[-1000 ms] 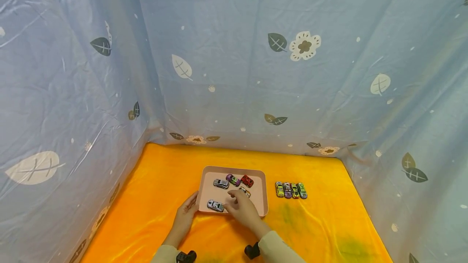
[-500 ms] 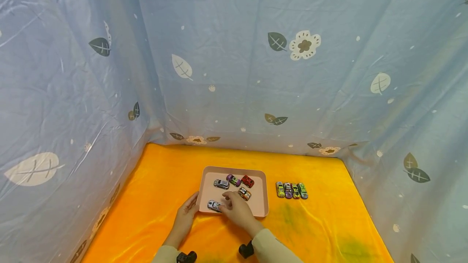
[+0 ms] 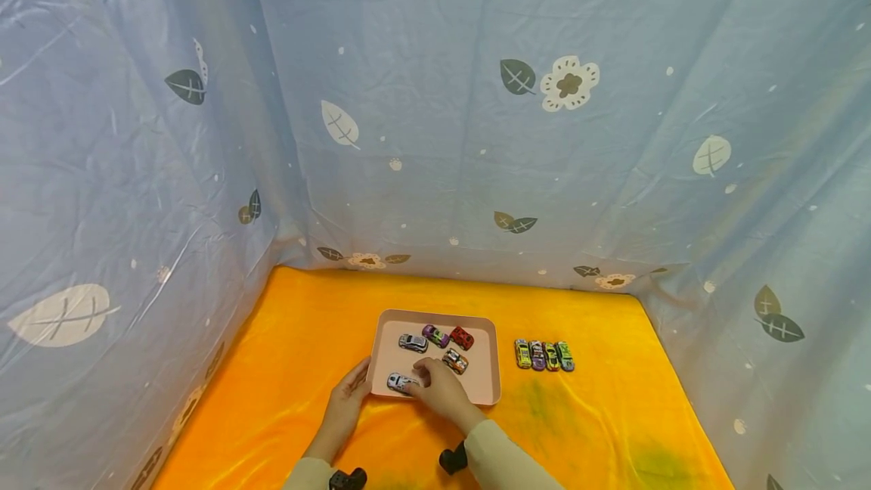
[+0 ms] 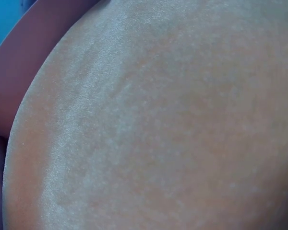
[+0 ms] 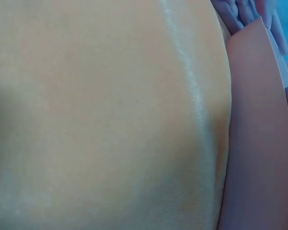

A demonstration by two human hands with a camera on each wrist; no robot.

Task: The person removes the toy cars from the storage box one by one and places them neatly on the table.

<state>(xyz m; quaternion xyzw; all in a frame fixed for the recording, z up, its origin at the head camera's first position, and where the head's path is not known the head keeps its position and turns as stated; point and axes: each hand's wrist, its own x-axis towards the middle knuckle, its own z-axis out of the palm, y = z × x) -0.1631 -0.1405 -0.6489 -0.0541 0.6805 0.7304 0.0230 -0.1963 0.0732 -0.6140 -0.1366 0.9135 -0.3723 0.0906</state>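
Note:
My left hand (image 3: 345, 401) grips the left side of a shallow pink tray (image 3: 488, 384) near its front corner. In the right wrist view, fingers of the left hand (image 5: 242, 12) wrap round the tray's corner. Inside the tray, my right hand (image 3: 442, 393) pinches the right end of a white toy car (image 3: 398, 381), partly hiding it. Farther back in the tray are a silver toy car (image 3: 413, 342), a purple and green one (image 3: 435, 335) and a red one (image 3: 462, 336). An orange and white toy car (image 3: 455, 361) lies just beyond the right hand.
Several toy cars (image 3: 544, 355) stand side by side in a row on the yellow cloth (image 3: 592, 429), right of the tray. A blue patterned curtain (image 3: 422, 97) encloses the back and both sides. Mostly cloth and the tray's wall (image 4: 33, 52) fill the left wrist view.
My right hand has moved left onto the white toy car and its fingers have closed at the car's right end. The orange and white car is uncovered. The left hand has stayed put.

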